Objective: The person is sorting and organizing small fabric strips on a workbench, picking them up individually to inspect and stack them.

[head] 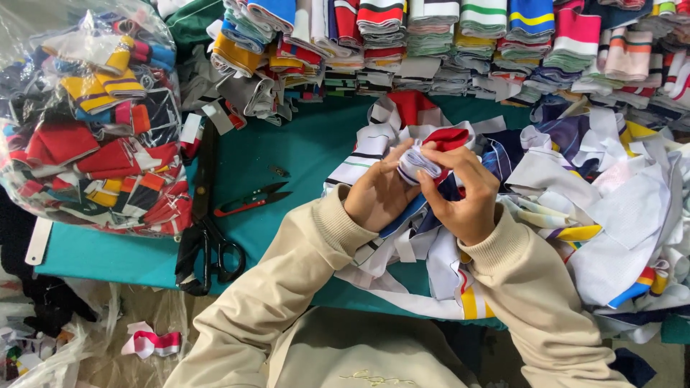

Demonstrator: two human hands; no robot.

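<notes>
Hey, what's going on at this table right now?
A person in a beige sweatshirt holds a small white striped fabric piece between the left hand and right hand, above a loose pile of knit strips on the green table. Red thread snips and black scissors lie to the left.

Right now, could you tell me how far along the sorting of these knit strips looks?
Done: folded stacks line the back of the green table. In hand: the left hand and right hand pinch a folded white strip. Left: a loose pile at right, plus a full clear bag.
</notes>
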